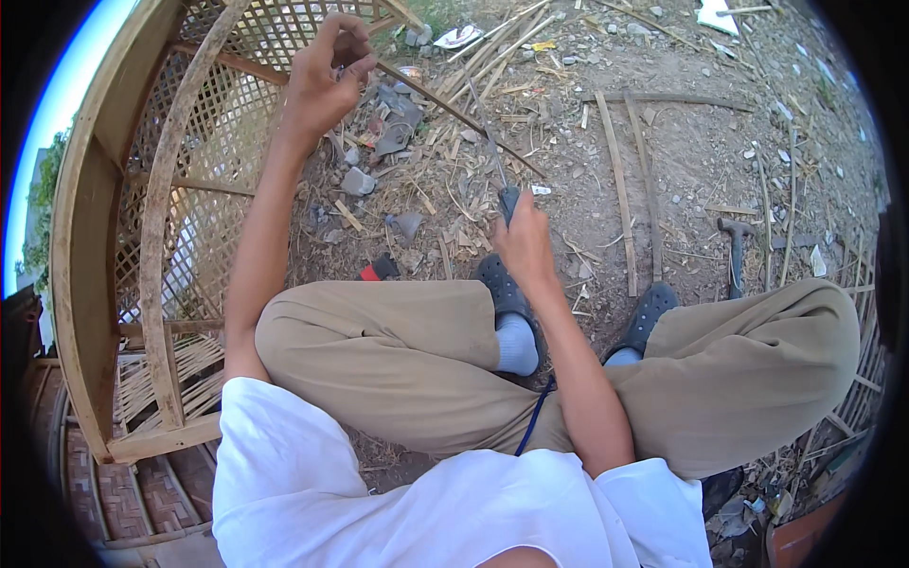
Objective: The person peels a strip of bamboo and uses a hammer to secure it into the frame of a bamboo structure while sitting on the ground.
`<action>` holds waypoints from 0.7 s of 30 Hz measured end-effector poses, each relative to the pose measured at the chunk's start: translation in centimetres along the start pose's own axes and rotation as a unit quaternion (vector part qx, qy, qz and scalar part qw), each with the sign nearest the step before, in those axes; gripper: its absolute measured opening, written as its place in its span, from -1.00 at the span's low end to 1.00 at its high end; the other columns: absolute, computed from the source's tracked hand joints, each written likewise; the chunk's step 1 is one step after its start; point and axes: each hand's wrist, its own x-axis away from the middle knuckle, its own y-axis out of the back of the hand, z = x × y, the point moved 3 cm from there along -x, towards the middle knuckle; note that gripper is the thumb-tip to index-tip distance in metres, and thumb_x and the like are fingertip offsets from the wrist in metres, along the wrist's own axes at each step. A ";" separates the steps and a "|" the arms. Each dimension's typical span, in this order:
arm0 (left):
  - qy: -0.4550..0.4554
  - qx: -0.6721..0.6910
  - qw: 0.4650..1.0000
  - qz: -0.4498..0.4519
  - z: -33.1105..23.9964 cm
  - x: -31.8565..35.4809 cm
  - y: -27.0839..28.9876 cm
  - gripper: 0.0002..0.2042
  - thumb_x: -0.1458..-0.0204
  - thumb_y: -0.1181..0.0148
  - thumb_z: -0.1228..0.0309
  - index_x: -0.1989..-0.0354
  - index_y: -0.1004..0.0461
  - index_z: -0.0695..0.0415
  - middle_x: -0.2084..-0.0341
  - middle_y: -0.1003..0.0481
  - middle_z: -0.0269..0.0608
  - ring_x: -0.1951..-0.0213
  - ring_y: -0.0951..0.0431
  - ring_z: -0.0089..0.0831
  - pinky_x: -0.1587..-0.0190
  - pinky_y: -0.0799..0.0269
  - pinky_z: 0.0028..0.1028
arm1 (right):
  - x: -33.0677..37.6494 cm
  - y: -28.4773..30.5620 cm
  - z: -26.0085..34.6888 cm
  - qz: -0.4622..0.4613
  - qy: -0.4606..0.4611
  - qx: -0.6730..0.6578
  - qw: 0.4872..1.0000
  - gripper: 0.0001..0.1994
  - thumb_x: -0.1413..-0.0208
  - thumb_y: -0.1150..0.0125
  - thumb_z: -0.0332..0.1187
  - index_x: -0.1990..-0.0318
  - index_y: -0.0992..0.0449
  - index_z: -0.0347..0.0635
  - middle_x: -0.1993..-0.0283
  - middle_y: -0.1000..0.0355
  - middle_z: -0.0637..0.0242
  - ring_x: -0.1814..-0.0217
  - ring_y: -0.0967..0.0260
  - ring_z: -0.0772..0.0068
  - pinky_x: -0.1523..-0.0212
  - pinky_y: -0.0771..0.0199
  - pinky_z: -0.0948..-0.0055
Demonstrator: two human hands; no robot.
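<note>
Pinching a thin brown strip (431,97) near its upper end between thumb and fingers, the left hand (331,74) is raised well ahead of the body, its fingers curled. The strip slants from that hand down toward the right, its far end hanging just beyond the right hand (526,244). Closed around the dark handle of a thin-bladed tool (509,204), the right hand sits lower and nearer the body, with the blade pointing away from its fist and crossing the strip; whether the two touch at that crossing I cannot tell. To the left of the left hand stands a wooden frame (87,232) with a lattice panel (222,123). Below the left hand, between it and the knees, lie a grey stone (358,182) and, nearer the body, a small red and black object (381,268). Beyond the right hand, to its right, two long wooden slats (616,194) lie side by side on the littered ground (701,142), and farther to the right rests a hammer (735,265). Just below the right hand is one dark clog (509,303), worn over a light sock (516,343); its partner (651,314) shows to the right of that forearm.
</note>
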 end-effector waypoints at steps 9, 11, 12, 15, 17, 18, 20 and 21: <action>-0.025 -0.008 1.000 -0.006 0.2 0.6 0.7 -0.69 -0.12 -0.29 0.69 0.04 -0.36 0.16 0.37 -0.57 -0.25 0.26 -0.61 -0.54 0.13 -0.55 -0.46 | -0.1 0.7 3.5 -0.028 0.066 -0.046 0.996 -0.71 -0.14 -0.24 -0.52 0.09 -0.30 -0.51 0.39 -0.49 -0.35 0.26 -0.52 -0.50 0.25 -0.49 -0.21; -0.029 -0.029 0.999 0.006 -0.1 1.3 0.3 -0.68 -0.13 -0.31 0.68 0.02 -0.35 0.17 0.31 -0.60 -0.24 0.16 -0.64 -0.54 0.05 -0.59 -0.47 | 1.1 1.7 7.3 -0.023 0.089 -0.064 0.994 -0.71 -0.14 -0.25 -0.52 0.11 -0.30 -0.52 0.40 -0.49 -0.34 0.27 -0.52 -0.50 0.26 -0.49 -0.20; -0.020 -0.026 0.999 0.008 -0.3 1.5 0.1 -0.68 -0.13 -0.31 0.68 0.02 -0.35 0.17 0.31 -0.60 -0.24 0.16 -0.64 -0.54 0.05 -0.59 -0.47 | 1.5 2.2 9.4 -0.005 0.097 -0.072 0.993 -0.71 -0.13 -0.25 -0.52 0.12 -0.30 -0.52 0.42 -0.49 -0.34 0.28 -0.52 -0.50 0.26 -0.50 -0.18; -0.015 0.007 1.000 -0.018 -1.4 1.1 -0.5 -0.69 -0.13 -0.31 0.68 0.03 -0.35 0.16 0.30 -0.60 -0.26 0.16 -0.64 -0.55 0.02 -0.60 -0.46 | 1.1 1.8 8.6 -0.004 0.096 -0.064 0.993 -0.72 -0.13 -0.25 -0.53 0.12 -0.31 -0.53 0.43 -0.48 -0.34 0.28 -0.52 -0.50 0.26 -0.51 -0.16; -0.017 0.000 1.000 -0.017 -1.1 0.9 -0.3 -0.69 -0.13 -0.31 0.68 0.04 -0.35 0.15 0.31 -0.60 -0.26 0.16 -0.64 -0.55 0.01 -0.60 -0.46 | 0.0 0.8 4.1 -0.026 0.088 -0.044 0.995 -0.72 -0.12 -0.25 -0.53 0.12 -0.31 -0.54 0.43 -0.49 -0.34 0.28 -0.52 -0.50 0.26 -0.51 -0.15; -0.017 -0.007 1.000 -0.020 -1.0 0.7 -0.2 -0.69 -0.13 -0.31 0.69 0.04 -0.35 0.15 0.31 -0.59 -0.26 0.16 -0.64 -0.55 0.01 -0.60 -0.46 | -0.7 0.2 -0.2 -0.027 0.047 -0.026 0.998 -0.72 -0.12 -0.25 -0.53 0.11 -0.32 -0.54 0.42 -0.49 -0.36 0.27 -0.52 -0.50 0.25 -0.51 -0.17; -0.014 -0.011 1.000 -0.017 -0.6 0.7 -0.1 -0.69 -0.13 -0.31 0.68 0.04 -0.36 0.15 0.31 -0.59 -0.26 0.16 -0.64 -0.55 0.00 -0.60 -0.45 | -1.3 0.2 -1.7 -0.031 0.007 -0.011 0.999 -0.72 -0.12 -0.24 -0.54 0.11 -0.32 -0.54 0.41 -0.49 -0.38 0.27 -0.53 -0.51 0.25 -0.51 -0.18; -0.008 -0.016 1.000 -0.014 -0.5 0.5 -0.2 -0.69 -0.13 -0.31 0.68 0.04 -0.36 0.15 0.32 -0.59 -0.26 0.17 -0.63 -0.55 0.00 -0.60 -0.45 | -1.5 0.0 -2.1 -0.044 0.013 -0.007 0.999 -0.72 -0.12 -0.25 -0.54 0.11 -0.32 -0.55 0.39 -0.50 -0.38 0.26 -0.53 -0.50 0.24 -0.51 -0.18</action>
